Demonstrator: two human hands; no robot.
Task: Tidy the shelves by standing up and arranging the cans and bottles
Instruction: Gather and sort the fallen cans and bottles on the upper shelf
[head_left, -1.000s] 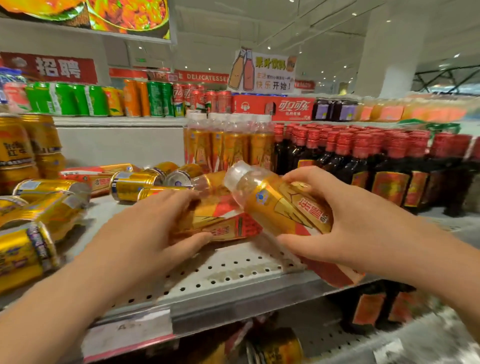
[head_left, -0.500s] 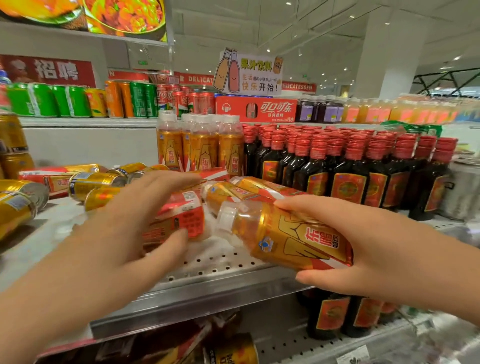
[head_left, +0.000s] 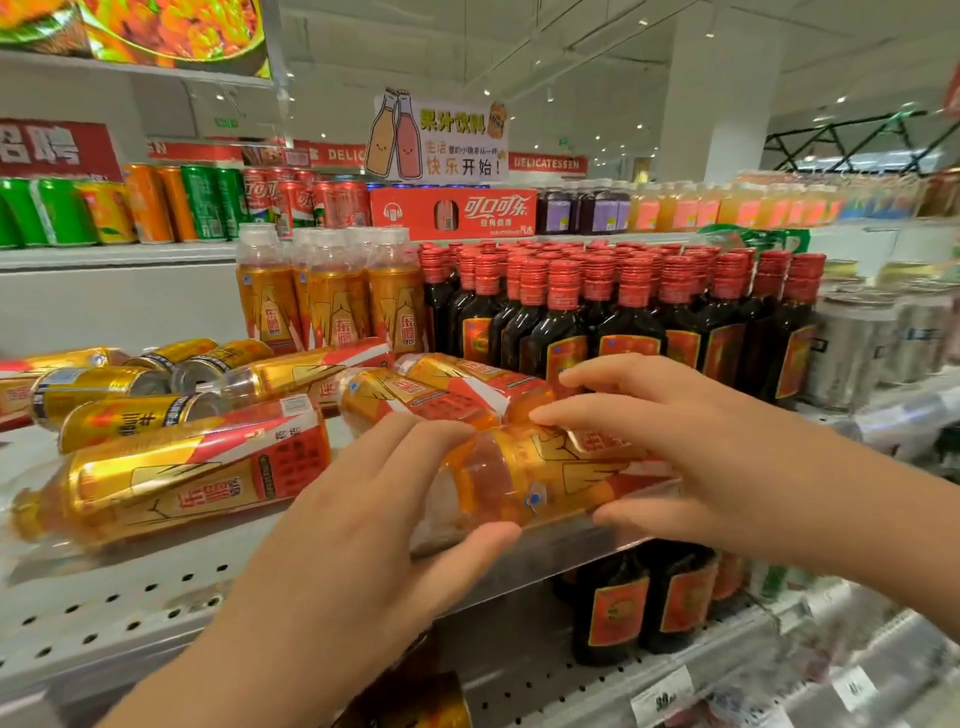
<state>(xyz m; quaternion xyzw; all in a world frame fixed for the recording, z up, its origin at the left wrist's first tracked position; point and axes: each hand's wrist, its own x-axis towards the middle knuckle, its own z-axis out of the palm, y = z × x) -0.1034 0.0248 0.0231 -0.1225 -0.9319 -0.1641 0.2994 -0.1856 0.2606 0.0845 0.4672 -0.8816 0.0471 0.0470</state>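
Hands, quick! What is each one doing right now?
Left hand: holds the neck end of the lying orange bottle.
Right hand: holds the same bottle at its label, fingers on top, thumb beneath.

We cannot see the cap end of the held bottle (head_left: 540, 483): our left hand (head_left: 363, 530) covers it. The silver cans (head_left: 852, 353) at right blur, and the lower price tags (head_left: 662, 701) are unreadable.

cam: we wear one wide-angle head camera | facing: forward and a little down across the perforated shelf (head_left: 130, 613), its front edge slanting through the lower frame | range: near, left hand (head_left: 363, 525) and right hand (head_left: 696, 457) gripping the bottle (head_left: 545, 483) mid-frame | beyond: upper shelf (head_left: 119, 257), ceiling (head_left: 571, 47)
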